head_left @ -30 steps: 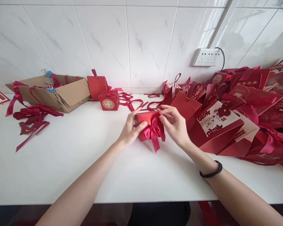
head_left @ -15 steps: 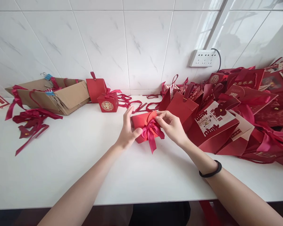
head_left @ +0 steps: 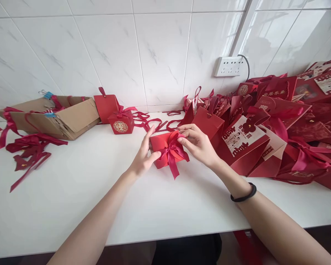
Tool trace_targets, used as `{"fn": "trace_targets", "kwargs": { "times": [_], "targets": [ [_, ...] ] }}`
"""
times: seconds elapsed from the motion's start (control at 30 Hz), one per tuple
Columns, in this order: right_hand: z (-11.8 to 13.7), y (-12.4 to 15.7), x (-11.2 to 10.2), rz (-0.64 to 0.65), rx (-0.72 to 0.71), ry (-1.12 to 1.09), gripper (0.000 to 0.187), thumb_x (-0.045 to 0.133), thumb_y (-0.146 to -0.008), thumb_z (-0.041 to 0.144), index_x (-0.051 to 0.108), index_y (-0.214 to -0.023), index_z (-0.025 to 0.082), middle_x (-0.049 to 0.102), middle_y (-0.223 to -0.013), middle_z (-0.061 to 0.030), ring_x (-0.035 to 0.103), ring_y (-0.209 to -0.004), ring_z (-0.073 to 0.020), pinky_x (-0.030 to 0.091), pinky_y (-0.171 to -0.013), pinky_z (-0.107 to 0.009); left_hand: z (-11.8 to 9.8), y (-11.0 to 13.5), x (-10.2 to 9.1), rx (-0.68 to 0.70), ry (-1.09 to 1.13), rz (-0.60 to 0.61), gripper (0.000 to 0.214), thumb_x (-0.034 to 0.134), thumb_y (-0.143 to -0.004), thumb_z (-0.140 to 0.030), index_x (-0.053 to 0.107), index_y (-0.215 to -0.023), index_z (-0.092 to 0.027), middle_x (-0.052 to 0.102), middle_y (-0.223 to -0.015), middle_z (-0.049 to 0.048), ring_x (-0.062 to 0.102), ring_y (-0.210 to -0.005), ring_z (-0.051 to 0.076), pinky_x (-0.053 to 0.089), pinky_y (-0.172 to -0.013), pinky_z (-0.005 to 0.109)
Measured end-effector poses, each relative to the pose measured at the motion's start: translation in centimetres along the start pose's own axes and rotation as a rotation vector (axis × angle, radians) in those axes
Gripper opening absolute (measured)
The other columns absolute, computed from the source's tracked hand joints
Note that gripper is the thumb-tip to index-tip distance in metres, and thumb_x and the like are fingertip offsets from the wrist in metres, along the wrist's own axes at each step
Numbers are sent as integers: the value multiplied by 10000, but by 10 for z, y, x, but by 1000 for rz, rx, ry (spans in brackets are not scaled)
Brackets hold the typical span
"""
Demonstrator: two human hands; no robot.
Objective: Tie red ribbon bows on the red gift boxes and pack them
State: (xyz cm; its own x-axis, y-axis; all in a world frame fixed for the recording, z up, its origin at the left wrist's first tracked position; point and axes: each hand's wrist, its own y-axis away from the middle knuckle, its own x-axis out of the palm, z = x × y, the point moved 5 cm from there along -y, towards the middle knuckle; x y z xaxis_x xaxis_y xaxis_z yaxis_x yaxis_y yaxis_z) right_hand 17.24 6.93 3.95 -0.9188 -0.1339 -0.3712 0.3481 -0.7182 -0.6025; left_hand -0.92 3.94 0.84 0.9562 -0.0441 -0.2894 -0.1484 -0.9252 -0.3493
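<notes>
A small red gift box [head_left: 158, 141] sits on the white table between my hands, with a magenta ribbon bow [head_left: 171, 162] across its overlapping top flaps. My left hand [head_left: 142, 159] is closed on the box's left side, its thumb pressing near the bow and its fingers along the far side. From the right, my right hand [head_left: 200, 146] pinches the bow's right loop between thumb and fingers. The ribbon tails hang over the near side of the box. Its underside and part of its right side are hidden.
A cardboard box [head_left: 79, 117] with ribbons and clips stands at left, loose ribbons [head_left: 34, 151] before it. Behind are a small red box [head_left: 121, 123] and a red bag [head_left: 103, 105]. Gift bags [head_left: 245, 138] pile up at right, below a power strip [head_left: 228, 67] on the tiled wall.
The view has swung slightly right. My right fingers have shifted on the bow's right loop, and more of the box's top shows. My left hand keeps its hold.
</notes>
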Motion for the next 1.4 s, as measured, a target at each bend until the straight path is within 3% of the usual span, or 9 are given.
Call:
{"fn": "trace_targets", "kwargs": {
  "times": [0.3,0.5,0.63,0.77,0.87,0.97,1.03,1.23,1.4],
  "targets": [
    [-13,1,7,129,312,-248,225,506,-763,253,520,-552,176,536,-1180,-69,464,-1167,-252,430,-892,-369,-3,-3,-4,-43,-14,-81,552,531,-833,-431,424,-1334,-224,536,-1301,75,481,-1218,264,467,-945,366],
    [-18,3,16,209,481,-632,253,519,-707,227,440,-476,161,545,-1206,-69,558,-917,-215,507,-727,-357,-5,-2,-8,44,-104,-238,350,487,-864,-432,544,-1114,-195,627,-1110,63,580,-1029,215,499,-833,311],
    [-19,4,20,281,490,-656,223,545,-724,218,553,-515,141,527,-1269,-76,564,-943,-206,517,-782,-344,2,-4,-14,35,-123,-270,382,426,-886,-468,541,-1133,-201,615,-1150,68,561,-1085,226,476,-881,319],
    [-24,5,20,288,488,-658,212,555,-758,217,637,-577,144,518,-1307,-75,574,-1026,-218,502,-861,-349,8,-5,-13,36,55,-176,561,364,-856,-613,495,-1218,-205,557,-1255,92,520,-1173,253,440,-962,361],
    [-24,6,21,281,489,-657,204,571,-761,218,658,-592,144,527,-1294,-75,570,-1051,-224,505,-878,-360,4,-2,-6,49,126,-102,785,531,-721,-683,360,-1336,-228,462,-1354,116,482,-1227,282,435,-983,381],
    [-21,6,23,292,473,-653,200,570,-766,227,668,-612,144,520,-1304,-68,557,-1085,-234,501,-899,-382,2,1,1,-48,73,-88,988,726,-641,-510,168,-1410,-236,482,-1315,132,544,-1151,270,452,-964,401],
    [-19,6,24,302,467,-654,204,558,-760,219,662,-602,143,517,-1310,-65,549,-1098,-237,500,-900,-389,2,2,1,-78,36,-126,945,713,-687,-426,149,-1417,-223,522,-1266,125,544,-1148,258,437,-983,404],
    [-21,6,22,281,493,-640,213,567,-730,218,636,-543,143,532,-1290,-69,563,-1075,-249,514,-878,-406,8,-6,-13,-33,107,-170,578,551,-813,-412,399,-1333,-210,472,-1364,96,401,-1304,276,341,-1079,408],
    [-22,6,22,290,464,-601,221,573,-760,250,655,-577,157,545,-1280,-65,550,-1111,-254,504,-896,-430,10,-6,-14,-27,90,-211,569,505,-830,-447,419,-1344,-217,487,-1354,92,347,-1341,286,283,-1112,451]
  ]
}}
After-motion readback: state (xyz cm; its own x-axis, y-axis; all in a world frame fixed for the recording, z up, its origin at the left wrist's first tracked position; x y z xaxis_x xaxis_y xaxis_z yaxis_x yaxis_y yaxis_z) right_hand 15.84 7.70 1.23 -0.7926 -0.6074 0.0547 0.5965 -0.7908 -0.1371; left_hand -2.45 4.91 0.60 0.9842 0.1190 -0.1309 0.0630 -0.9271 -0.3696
